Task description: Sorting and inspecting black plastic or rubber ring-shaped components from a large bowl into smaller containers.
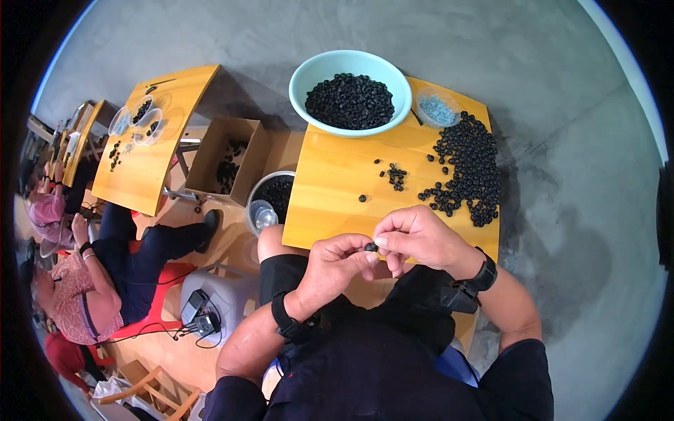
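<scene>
My left hand pinches a small black round part between thumb and fingertips, just over the near edge of the wooden table. Right against it, my right hand has its thumb and index finger pressed together; whatever lies between them is too small to make out. Beyond my hands a few smaller black pieces lie in a loose cluster, with a single black part nearby. On the right spreads a large pile of black round parts.
A pale-blue bowl of black parts and a clear tub of small light-blue pieces stand at the table's far side. Left are a metal basin, a cardboard box, a grey stool with cabled devices, and a seated co-worker.
</scene>
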### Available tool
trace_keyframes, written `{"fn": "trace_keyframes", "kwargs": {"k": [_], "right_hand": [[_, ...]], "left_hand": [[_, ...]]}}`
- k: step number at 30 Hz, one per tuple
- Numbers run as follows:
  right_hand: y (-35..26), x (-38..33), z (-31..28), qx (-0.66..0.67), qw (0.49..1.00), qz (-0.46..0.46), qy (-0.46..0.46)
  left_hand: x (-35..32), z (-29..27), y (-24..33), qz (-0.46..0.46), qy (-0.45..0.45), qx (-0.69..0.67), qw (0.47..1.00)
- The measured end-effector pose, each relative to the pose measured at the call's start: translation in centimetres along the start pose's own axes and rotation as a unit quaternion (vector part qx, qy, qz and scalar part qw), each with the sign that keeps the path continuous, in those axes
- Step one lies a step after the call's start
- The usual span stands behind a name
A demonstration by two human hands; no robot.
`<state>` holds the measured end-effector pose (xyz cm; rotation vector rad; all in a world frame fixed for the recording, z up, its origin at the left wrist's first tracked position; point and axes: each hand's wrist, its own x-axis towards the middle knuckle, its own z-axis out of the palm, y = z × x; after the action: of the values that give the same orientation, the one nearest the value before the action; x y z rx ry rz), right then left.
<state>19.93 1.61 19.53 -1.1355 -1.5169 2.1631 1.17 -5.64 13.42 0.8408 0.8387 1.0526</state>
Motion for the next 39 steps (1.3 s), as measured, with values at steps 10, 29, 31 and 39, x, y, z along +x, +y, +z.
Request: {"fn": "trace_keyframes", "kwargs": {"k": [10,29,31,39], "right_hand": [[0.9,0.4,0.3,-0.018,1.0,0.005,0.005],[4.0,-1.4,1.3,0.017,0.995,-0.077,0.062],[4.4,-1.8,1.4,0.017,0.993,-0.096,0.067],[4.4,-2.2,1.3,0.059,0.994,-0.086,0.023]], "left_hand": [[0.0,0.0,-0.6,-0.008,0.028,0.014,0.999],[-0.3,1.3,-0.8,0.03,0.021,0.072,0.997],[-0.1,1.1,-0.4,0.024,0.01,0.071,0.997],[0.0,0.6,1.3,0.048,-0.072,0.2,0.976]]}}
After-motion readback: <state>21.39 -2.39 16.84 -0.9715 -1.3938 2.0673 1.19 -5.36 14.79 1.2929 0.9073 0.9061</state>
